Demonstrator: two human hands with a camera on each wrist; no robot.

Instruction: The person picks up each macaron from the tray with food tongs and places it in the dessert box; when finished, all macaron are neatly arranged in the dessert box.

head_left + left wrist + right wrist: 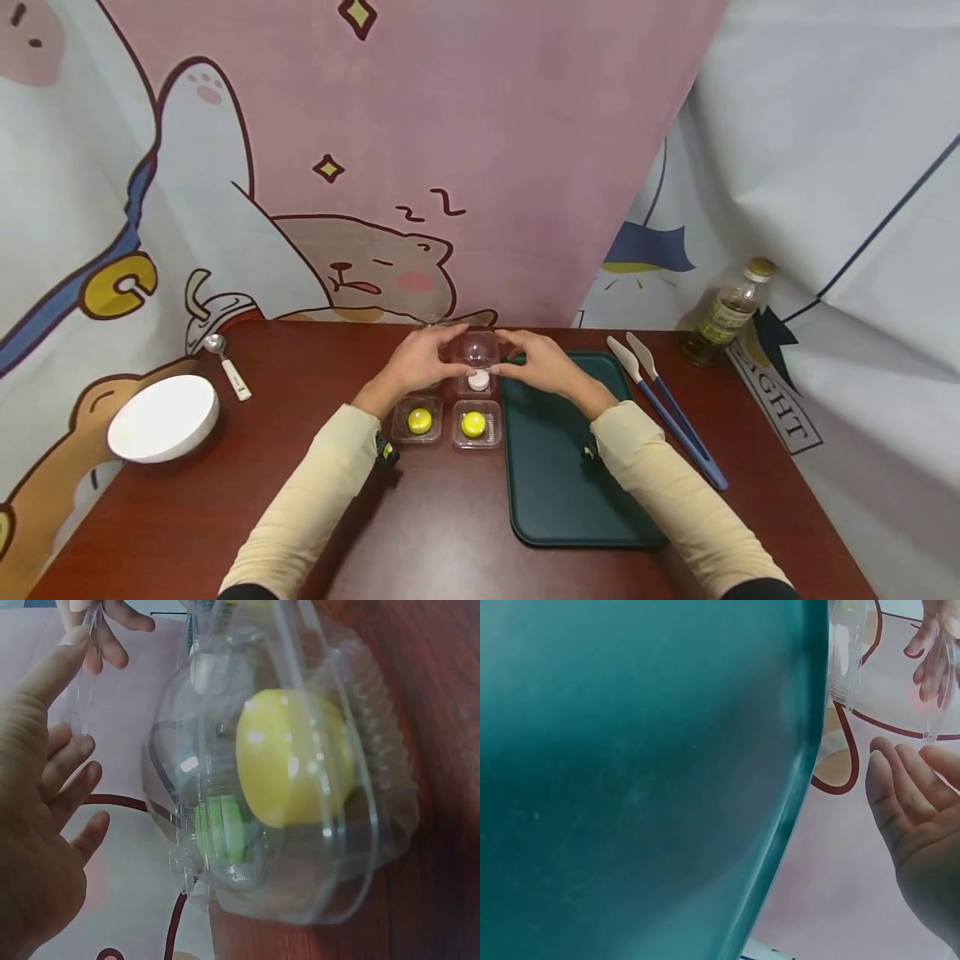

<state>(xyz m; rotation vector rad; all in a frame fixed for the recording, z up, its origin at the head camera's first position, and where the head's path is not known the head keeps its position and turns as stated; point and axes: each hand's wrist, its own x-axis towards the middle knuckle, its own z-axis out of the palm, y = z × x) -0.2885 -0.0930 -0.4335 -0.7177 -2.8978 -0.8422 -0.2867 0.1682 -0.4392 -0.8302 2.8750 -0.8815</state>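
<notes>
Between them, my left hand [418, 360] and right hand [538, 362] hold a clear domed plastic lid [476, 348] by its opposite sides, thumbs at the near edge. Under it stands a small clear box with a round white macaron-like piece [478, 381]. Nearer to me are two clear boxes, each holding a yellow round piece [420, 421] and another yellow round piece [473, 424]. A green ridged piece [221, 829] shows through the plastic in the left wrist view; my left forearm and hand mostly hide its box in the head view.
A dark green tray [570, 500] lies right of the boxes, under my right forearm. Blue-handled tongs [675, 421] and an oil bottle [723, 317] are farther right. At left are a white bowl [163, 417] and a scoop [227, 367]. A printed cloth [525, 167] hangs behind.
</notes>
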